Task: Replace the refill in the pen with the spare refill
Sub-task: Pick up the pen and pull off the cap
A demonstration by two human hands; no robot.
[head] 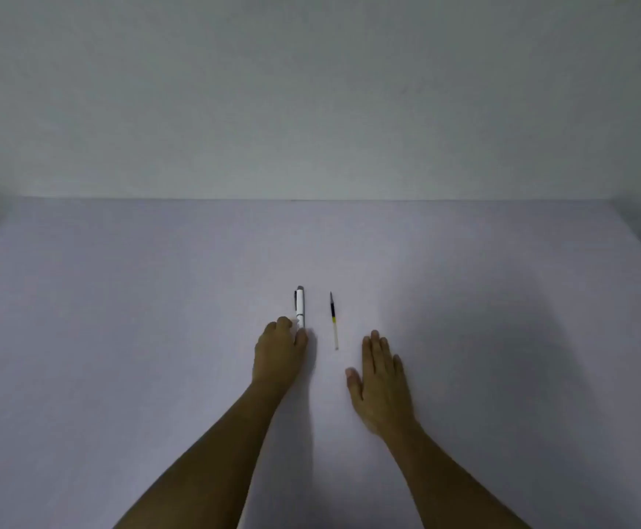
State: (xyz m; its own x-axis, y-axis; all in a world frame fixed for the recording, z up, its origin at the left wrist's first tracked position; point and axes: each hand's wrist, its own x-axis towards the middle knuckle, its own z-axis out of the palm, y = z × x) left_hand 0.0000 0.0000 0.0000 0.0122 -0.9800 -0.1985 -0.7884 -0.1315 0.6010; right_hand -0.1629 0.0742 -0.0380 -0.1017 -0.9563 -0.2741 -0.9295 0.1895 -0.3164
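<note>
Fingers (284,323) of the left hand (279,355) are curled over the near end of the pen (300,306), thumb tip against its right side; contact is plain, but whether the pen is actually pinched or only touched cannot be told from this view. The hand's back faces up, forearm running down toward the lower left of frame.

Pen: white barrel, dark clip on its left side, grey cap or button at the far end. It lies flat on the table (120,318), long axis pointing away from the person, near end hidden under the left fingers. Appears assembled.

Just right of the pen, apart from it and roughly parallel: the spare refill (334,322). Dark pointed tip at the far end, dark ink section behind it, a yellowish band, then a pale clear tube toward the near end. It lies loose on the table, touched by neither hand.

Further right and nearer the person: right hand (382,379), palm down, fingers straight and held together, thumb spread out to the left. It holds nothing. It sits near the refill's near end without contact; whether the palm rests on the surface or hovers just above it cannot be told.

Table surface is a plain pale lavender-grey; a plain light wall (311,89) stands behind the far edge.
</note>
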